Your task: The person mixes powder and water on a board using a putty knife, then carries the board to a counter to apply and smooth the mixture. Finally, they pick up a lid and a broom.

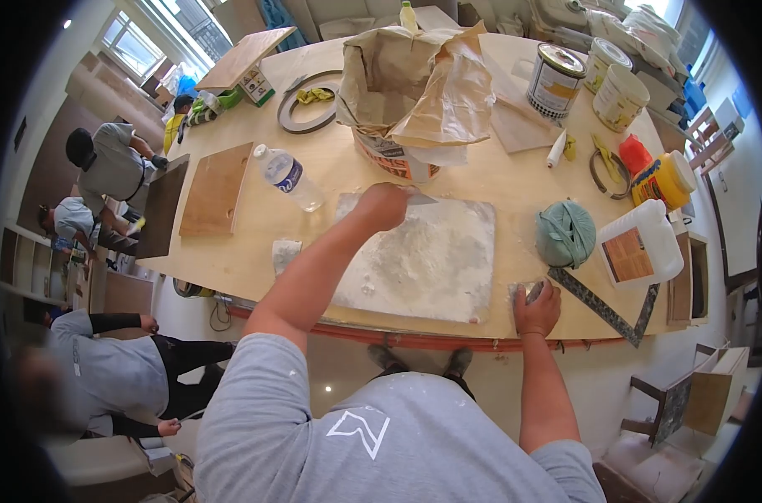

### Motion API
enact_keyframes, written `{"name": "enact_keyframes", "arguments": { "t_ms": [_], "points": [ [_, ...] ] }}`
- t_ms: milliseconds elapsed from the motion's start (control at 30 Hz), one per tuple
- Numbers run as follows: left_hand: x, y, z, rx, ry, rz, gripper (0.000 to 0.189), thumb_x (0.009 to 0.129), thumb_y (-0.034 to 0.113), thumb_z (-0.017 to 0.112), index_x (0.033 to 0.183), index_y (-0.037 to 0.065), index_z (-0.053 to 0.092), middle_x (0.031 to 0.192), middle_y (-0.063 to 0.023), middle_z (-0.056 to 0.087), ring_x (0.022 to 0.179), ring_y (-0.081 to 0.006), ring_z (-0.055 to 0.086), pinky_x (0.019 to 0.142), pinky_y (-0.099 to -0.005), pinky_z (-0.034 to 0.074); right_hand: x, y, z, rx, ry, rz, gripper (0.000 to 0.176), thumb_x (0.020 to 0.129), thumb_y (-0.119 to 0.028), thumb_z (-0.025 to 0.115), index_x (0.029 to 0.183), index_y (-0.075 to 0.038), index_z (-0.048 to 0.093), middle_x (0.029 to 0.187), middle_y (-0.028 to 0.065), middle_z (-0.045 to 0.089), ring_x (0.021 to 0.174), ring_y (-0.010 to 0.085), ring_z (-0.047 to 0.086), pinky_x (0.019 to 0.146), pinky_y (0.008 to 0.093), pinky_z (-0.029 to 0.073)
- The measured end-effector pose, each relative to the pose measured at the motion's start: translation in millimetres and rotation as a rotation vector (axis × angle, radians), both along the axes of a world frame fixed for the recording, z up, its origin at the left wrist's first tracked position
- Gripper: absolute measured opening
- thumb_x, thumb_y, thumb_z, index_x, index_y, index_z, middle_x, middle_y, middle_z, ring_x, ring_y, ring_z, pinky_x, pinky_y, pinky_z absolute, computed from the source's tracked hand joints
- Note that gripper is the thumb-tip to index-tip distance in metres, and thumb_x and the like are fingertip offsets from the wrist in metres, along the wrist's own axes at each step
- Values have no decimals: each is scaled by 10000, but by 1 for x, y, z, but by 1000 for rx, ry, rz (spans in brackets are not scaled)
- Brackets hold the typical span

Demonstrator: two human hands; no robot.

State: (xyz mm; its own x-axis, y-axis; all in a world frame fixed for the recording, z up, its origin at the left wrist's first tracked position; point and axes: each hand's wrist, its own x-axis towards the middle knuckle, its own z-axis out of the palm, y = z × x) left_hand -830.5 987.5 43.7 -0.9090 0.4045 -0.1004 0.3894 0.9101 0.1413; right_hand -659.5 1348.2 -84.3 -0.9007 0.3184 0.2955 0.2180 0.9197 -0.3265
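Powder-covered board (pixel 456 277) lies on the tabletop (pixel 255 268); I have my left hand (pixel 383 207) closed around a flat-bladed tool (pixel 422 199) over its far edge; my right hand (pixel 538 311) curls around an unclear small object (pixel 533 292).

1. The table (pixel 255 251) is smooth wood.
2. The bag (pixel 448 105) is wrinkly paper.
3. The water bottle (pixel 289 178) is clear, shiny plastic.
4. The powdery board (pixel 423 261) looks rough and dull.
5. The silver can (pixel 556 80) is shiny metal.

Shirt (pixel 414 436): grey, short-sleeved. Marking: white angular outline logo. Pale specks on fabric. Hands: bare. Shoes (pixel 457 362): dark.
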Motion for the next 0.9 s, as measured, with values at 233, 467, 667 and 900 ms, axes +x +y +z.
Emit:
{"name": "enact_keyframes", "arguments": {
  "t_ms": [233, 467, 667, 900],
  "points": [
    [10, 20, -43, 25, 39, -265, 354, 788, 32, 513, 1046, 153, 722, 962, -95, 700, 956, -290, 628, 868, -411, 488, 0, 1, -1, -9, -4, 2, 597, 803, -436, 671, 1225, -40, 522, 1078, 174, 557, 1008, 375, 553, 844, 484, 460],
    [94, 10, 20, 127, 116, -160, 321, 785, 36, 537, 1039, 111, 718, 956, -90, 700, 931, -300, 629, 853, -424, 494, 1, 1, 2, 5, -5, -2, 599, 804, -447, 666, 1228, -50, 522, 1065, 177, 560, 1000, 376, 555, 836, 485, 459],
    [150, 27, -13, 154, -144, -14, 322, 793, 99, 543, 1075, 76, 697, 914, -175, 694, 880, -361, 650, 813, -454, 517, 1, 2, 1, -13, 15, 12, 595, 803, -449, 665, 1223, -53, 520, 1077, 178, 560, 1012, 380, 554, 847, 488, 456],
    [123, 5, -23, 221, -103, 263, 330, 783, 105, 556, 1086, 61, 679, 968, -215, 680, 900, -392, 642, 834, -451, 516, 2, 1, 1, -26, -12, 5, 587, 805, -440, 661, 1226, -57, 519, 1106, 175, 555, 1038, 380, 544, 869, 505, 448]
  ]
}}
